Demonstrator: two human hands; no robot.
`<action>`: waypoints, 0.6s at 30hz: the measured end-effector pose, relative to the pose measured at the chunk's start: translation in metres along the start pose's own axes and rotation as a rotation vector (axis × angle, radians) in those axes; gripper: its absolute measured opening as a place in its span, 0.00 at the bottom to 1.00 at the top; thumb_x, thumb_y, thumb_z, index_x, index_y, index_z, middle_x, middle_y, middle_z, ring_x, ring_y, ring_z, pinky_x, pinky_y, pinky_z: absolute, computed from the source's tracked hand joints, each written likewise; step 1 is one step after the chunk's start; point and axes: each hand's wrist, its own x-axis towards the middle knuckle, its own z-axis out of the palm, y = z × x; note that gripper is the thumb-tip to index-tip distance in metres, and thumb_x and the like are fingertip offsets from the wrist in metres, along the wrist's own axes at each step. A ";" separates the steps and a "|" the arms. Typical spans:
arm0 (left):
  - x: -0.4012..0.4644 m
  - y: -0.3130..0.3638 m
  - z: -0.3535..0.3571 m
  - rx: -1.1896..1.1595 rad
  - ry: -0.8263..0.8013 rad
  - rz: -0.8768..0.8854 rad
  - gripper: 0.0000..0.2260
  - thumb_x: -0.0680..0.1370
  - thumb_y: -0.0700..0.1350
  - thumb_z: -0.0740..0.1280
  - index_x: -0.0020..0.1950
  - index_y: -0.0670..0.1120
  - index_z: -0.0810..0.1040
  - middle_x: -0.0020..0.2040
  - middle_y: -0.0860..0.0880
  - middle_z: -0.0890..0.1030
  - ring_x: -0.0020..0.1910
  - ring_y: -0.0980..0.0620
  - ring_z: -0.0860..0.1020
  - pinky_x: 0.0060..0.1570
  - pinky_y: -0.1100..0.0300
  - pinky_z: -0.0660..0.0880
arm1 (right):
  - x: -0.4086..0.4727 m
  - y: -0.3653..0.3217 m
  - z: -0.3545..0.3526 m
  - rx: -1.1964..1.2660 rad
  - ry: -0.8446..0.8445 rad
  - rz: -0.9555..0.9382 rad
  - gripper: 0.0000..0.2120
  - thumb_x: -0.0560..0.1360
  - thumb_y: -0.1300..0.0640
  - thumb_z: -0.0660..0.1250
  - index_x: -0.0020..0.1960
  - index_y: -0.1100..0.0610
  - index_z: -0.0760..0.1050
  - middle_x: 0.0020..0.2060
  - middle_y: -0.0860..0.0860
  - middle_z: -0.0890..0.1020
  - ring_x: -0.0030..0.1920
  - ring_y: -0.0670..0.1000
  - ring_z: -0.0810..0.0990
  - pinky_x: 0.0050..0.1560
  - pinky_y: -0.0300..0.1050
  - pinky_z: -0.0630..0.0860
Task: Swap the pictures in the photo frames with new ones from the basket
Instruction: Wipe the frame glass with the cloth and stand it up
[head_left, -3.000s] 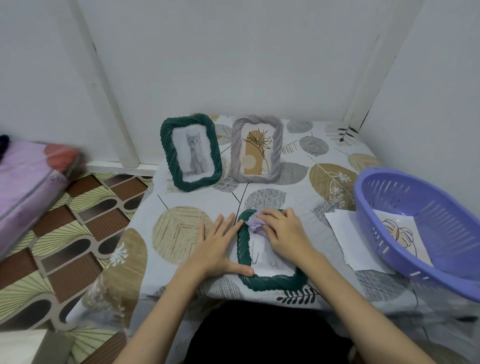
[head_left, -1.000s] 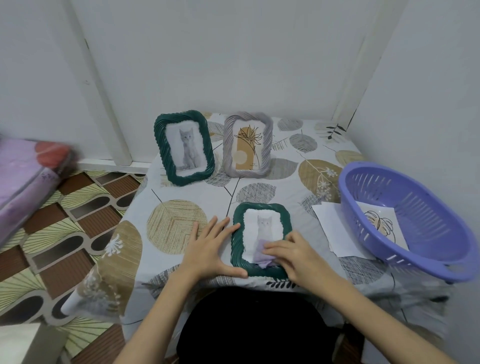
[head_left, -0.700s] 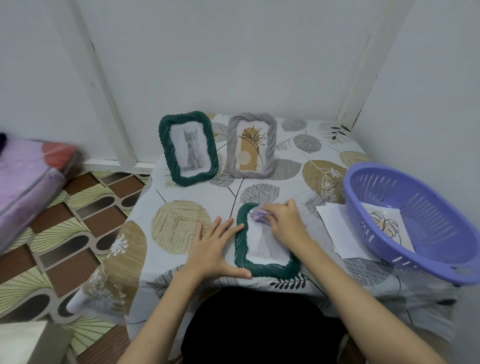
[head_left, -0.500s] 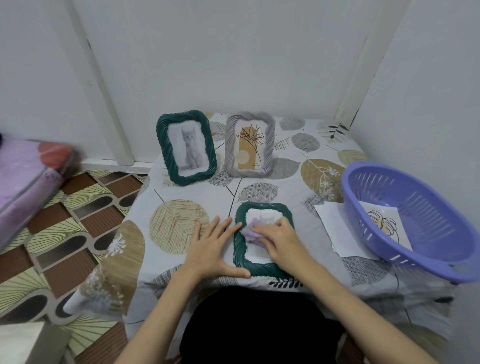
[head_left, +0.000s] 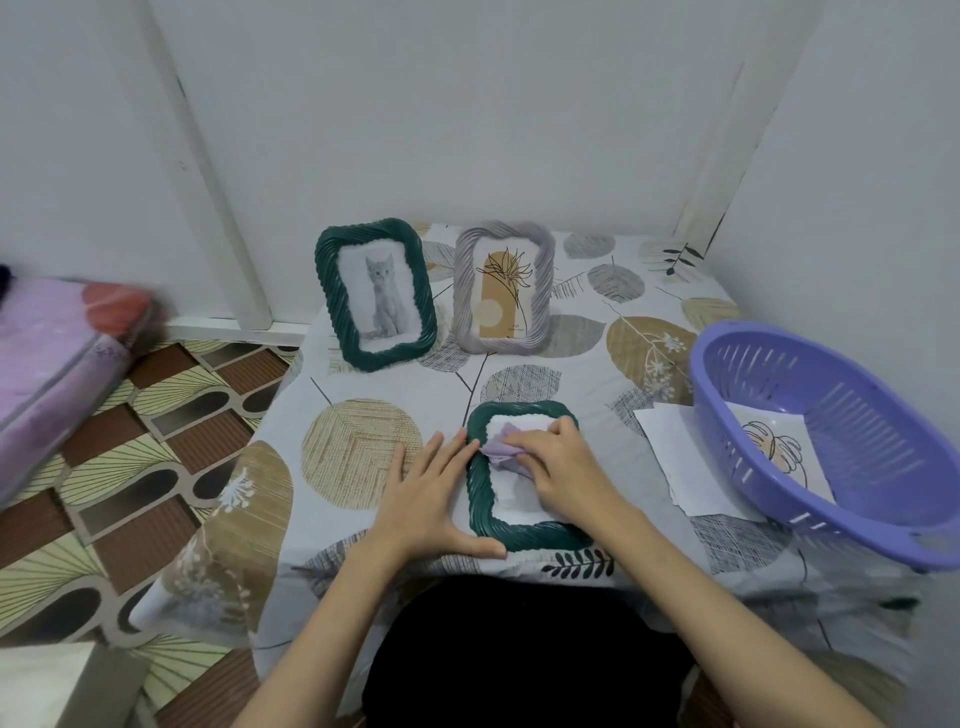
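A dark green frame (head_left: 511, 535) lies flat at the table's near edge. My right hand (head_left: 563, 465) presses a crumpled lilac cloth (head_left: 498, 446) onto its glass, near the upper left corner. My left hand (head_left: 431, 499) rests flat against the frame's left side, thumb along the bottom corner. Further back stand a green frame with a grey kitten picture (head_left: 376, 293) and a grey frame with a plant drawing (head_left: 503, 293). A purple basket (head_left: 852, 467) at the right holds a line-drawing picture (head_left: 774, 447).
Loose white sheets (head_left: 675, 457) lie on the leaf-print tablecloth (head_left: 358, 447), partly under the basket. White walls close in behind and to the right. A pink folded mattress (head_left: 52, 353) lies on the patterned floor at the left.
My right hand has rubbed the cloth up and down over the flat frame's glass, and now it sits near the upper left. My left hand stayed in place.
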 end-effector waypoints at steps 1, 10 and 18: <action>0.000 0.000 0.000 -0.007 -0.004 0.003 0.57 0.53 0.81 0.55 0.76 0.57 0.42 0.76 0.62 0.43 0.76 0.56 0.40 0.73 0.42 0.35 | -0.002 0.002 -0.002 -0.034 0.048 -0.015 0.13 0.76 0.60 0.62 0.59 0.52 0.78 0.39 0.52 0.75 0.44 0.52 0.65 0.48 0.51 0.71; 0.001 -0.001 0.000 0.018 -0.044 -0.002 0.59 0.53 0.82 0.52 0.76 0.55 0.38 0.77 0.60 0.41 0.76 0.56 0.38 0.73 0.41 0.35 | 0.006 -0.018 -0.003 0.052 -0.104 -0.003 0.14 0.77 0.55 0.62 0.62 0.49 0.75 0.43 0.54 0.70 0.46 0.53 0.67 0.51 0.46 0.68; 0.002 -0.001 0.001 0.039 -0.034 -0.014 0.59 0.52 0.82 0.52 0.76 0.55 0.39 0.77 0.58 0.40 0.76 0.56 0.38 0.72 0.42 0.35 | -0.019 -0.008 -0.023 -0.079 -0.084 -0.118 0.12 0.75 0.60 0.65 0.57 0.56 0.79 0.56 0.48 0.82 0.44 0.56 0.67 0.49 0.49 0.69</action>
